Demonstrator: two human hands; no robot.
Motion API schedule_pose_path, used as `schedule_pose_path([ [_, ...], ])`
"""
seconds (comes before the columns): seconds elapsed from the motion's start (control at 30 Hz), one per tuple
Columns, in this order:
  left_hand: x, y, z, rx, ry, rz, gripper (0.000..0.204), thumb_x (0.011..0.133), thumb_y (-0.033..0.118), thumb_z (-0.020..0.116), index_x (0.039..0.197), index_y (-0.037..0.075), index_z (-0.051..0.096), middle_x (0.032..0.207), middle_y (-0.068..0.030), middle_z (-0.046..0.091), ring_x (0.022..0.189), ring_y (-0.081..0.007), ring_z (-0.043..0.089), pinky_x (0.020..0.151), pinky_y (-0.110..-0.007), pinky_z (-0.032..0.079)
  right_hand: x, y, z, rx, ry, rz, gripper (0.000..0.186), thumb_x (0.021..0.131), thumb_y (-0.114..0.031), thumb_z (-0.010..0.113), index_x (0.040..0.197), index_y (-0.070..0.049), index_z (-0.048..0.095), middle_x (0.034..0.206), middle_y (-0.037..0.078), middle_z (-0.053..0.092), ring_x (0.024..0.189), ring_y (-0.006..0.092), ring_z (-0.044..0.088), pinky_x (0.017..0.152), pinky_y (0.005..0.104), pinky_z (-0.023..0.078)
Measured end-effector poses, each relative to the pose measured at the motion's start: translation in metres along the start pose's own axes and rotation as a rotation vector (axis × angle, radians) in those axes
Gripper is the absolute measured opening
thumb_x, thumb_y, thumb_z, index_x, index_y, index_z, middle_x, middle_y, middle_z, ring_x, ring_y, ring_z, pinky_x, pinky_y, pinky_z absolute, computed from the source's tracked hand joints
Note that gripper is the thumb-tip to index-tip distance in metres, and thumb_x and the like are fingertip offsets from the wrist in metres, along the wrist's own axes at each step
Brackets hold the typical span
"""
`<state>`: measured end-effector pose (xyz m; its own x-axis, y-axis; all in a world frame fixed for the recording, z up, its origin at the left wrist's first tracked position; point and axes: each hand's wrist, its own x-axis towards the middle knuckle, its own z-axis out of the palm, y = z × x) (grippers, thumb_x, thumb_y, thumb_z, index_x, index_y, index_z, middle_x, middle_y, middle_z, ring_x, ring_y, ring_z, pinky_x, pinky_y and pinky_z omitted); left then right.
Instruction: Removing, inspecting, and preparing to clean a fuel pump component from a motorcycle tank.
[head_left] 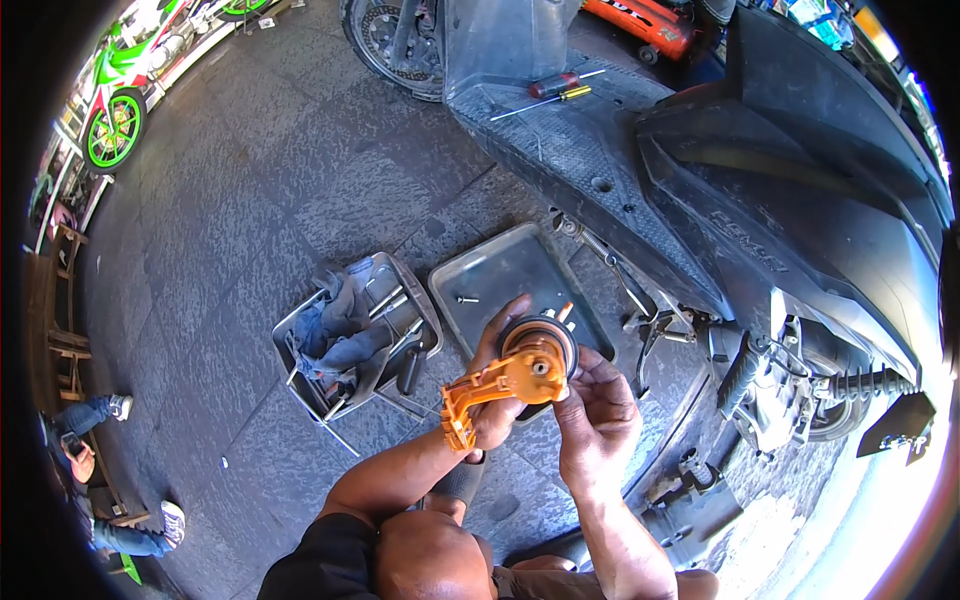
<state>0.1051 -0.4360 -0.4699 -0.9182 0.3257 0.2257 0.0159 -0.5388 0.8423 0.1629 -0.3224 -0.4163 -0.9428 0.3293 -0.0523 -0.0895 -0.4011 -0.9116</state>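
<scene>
Over the black tray [475,260], my left hand [494,425] wraps round an orange plastic part [535,372] that looks like a fuel pump unit. It has a long ribbed arm, a round black rim and a copper-coloured stub. My right hand [600,430] pinches at its right edge, thumb and fingers closed; what lies between the fingertips is too small to tell. In the tray lies a small bolt [466,300].
A toolbox [432,330] with blue rags and tools stands left of the tray. The dark scooter [740,200] fills the right, with two screwdrivers [560,92] on its footboard. An exhaust [690,515] lies at lower right. A seated person [80,465] is at far left.
</scene>
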Motion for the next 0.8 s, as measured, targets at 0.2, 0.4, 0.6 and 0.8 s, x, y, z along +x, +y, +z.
schedule_pose_path([
  [0.2, 0.006, 0.01, -0.015, 0.459, -0.213, 0.185, 0.093, 0.089, 0.024, 0.071, 0.154, 0.0, 0.01, 0.133, -0.0171, 0.049, 0.12, -0.0221, 0.054, 0.104, -0.037, 0.045, 0.006, -0.004, -0.008, -0.24, -0.034, -0.003, 0.046, 0.09, 0.008, 0.066, 0.134, 0.005, 0.052, 0.108, 0.009, 0.068, 0.097, 0.0127, 0.066, 0.087, 0.0268, 0.055],
  [0.4, 0.006, 0.009, -0.014, 0.351, -0.184, 0.077, 0.097, 0.086, 0.025, 0.076, 0.154, 0.001, 0.012, 0.135, -0.0157, 0.048, 0.12, -0.0232, 0.054, 0.104, -0.038, 0.046, 0.009, -0.007, -0.008, -0.17, -0.027, 0.046, 0.041, 0.091, 0.007, 0.065, 0.13, 0.008, 0.053, 0.107, 0.011, 0.069, 0.096, 0.0143, 0.067, 0.086, 0.0287, 0.057],
  [0.6, 0.002, 0.002, -0.009, 0.079, -0.141, -0.092, 0.108, 0.08, 0.004, 0.08, 0.157, 0.013, 0.005, 0.136, -0.0162, 0.048, 0.117, -0.0244, 0.058, 0.105, -0.039, 0.049, 0.012, -0.007, -0.01, -0.134, 0.059, -0.012, 0.027, 0.096, -0.001, 0.061, 0.122, 0.008, 0.058, 0.102, 0.012, 0.069, 0.086, 0.0136, 0.068, 0.076, 0.028, 0.059],
  [0.8, 0.003, 0.012, -0.018, 0.372, -0.347, -0.128, 0.1, 0.08, 0.01, 0.081, 0.157, 0.018, 0.018, 0.132, -0.0185, 0.056, 0.102, -0.025, 0.068, 0.093, -0.037, 0.058, 0.015, -0.021, -0.018, -0.589, 0.073, -0.174, 0.028, 0.097, -0.01, 0.064, 0.121, 0.004, 0.062, 0.079, 0.005, 0.07, 0.07, 0.0096, 0.066, 0.066, 0.0256, 0.055],
])
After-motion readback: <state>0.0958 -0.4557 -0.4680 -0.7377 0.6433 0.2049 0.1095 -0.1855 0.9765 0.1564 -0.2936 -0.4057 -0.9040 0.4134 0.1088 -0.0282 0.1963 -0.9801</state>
